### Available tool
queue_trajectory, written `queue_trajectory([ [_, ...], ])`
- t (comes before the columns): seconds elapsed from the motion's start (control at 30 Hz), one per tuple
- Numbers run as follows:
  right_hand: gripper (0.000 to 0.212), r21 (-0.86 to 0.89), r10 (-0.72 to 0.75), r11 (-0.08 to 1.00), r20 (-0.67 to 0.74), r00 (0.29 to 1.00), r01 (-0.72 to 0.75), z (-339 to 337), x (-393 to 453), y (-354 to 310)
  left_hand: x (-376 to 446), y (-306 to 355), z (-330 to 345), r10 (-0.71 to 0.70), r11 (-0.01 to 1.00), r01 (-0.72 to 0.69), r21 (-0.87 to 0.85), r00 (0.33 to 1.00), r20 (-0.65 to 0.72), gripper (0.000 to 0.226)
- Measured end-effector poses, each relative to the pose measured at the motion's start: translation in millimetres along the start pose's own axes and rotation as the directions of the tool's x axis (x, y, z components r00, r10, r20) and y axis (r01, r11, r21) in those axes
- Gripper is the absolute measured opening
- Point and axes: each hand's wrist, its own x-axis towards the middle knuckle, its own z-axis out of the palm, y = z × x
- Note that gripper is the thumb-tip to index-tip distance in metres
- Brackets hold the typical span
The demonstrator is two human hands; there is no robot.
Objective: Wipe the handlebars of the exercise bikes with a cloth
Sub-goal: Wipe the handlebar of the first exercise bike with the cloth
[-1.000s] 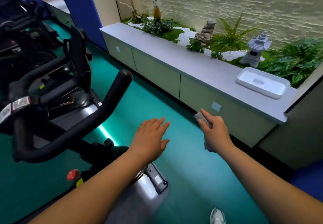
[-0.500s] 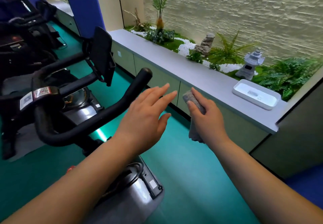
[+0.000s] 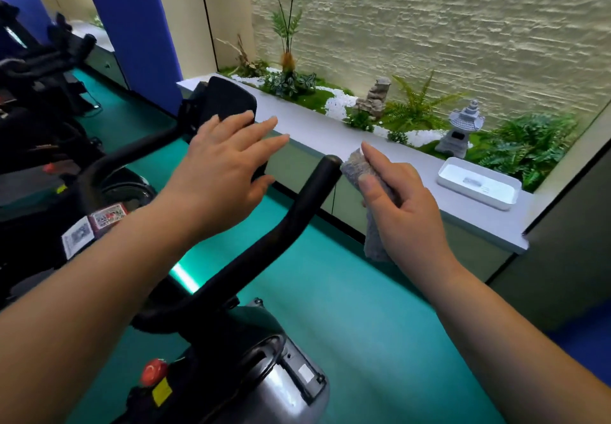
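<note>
While the right hand pinched a grey cloth between thumb and curled fingers, the cloth's upper fold lay just beside the tip of the black handlebar of the nearest exercise bike. The left hand hovered above the bar with fingers straight and slightly spread, holding nothing. A white tray stood on the grey ledge beside a stone lantern.

Grey cloth, black handlebar, teal floor.
</note>
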Motion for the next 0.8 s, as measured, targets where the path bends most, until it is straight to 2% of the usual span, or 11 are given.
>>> queue_trajectory([
  [0.17, 0.053, -0.091, -0.039, 0.996, -0.175, 0.984, 0.023, 44.4, 2.3, -17.2, 9.7, -36.6, 9.7, 0.204, 0.979, -0.204, -0.009, 0.978, 0.040, 0.057],
  [0.27, 0.046, -0.229, -0.081, 0.973, -0.296, 0.952, 0.011, 68.2, 3.4, -24.5, 14.2, -52.4, 13.2, 0.308, 0.951, -0.305, -0.047, 0.950, 0.050, 0.055],
  [0.37, 0.045, -0.359, -0.071, 0.932, -0.332, 0.941, -0.056, 74.5, 3.0, -24.8, 17.2, -57.6, 19.2, 0.361, 0.929, -0.355, -0.102, 0.932, 0.043, 0.055],
  [0.5, 0.048, -0.381, -0.046, 0.921, -0.328, 0.944, -0.087, 90.6, -17.1, -24.8, 20.4, -59.3, 26.8, 0.390, 0.906, -0.380, -0.186, 0.921, 0.017, 0.053],
  [0.63, 0.045, -0.481, -0.123, 0.876, -0.272, 0.955, -0.024, 99.0, -25.4, -25.5, 21.2, -57.9, 34.0, 0.397, 0.884, -0.388, -0.262, 0.918, -0.022, 0.053],
  [0.8, 0.046, -0.508, -0.155, 0.858, -0.405, 0.901, -0.080, 78.4, 24.3, -28.3, 22.6, -57.4, 37.9, 0.369, 0.869, -0.367, -0.332, 0.928, -0.060, 0.050],
])
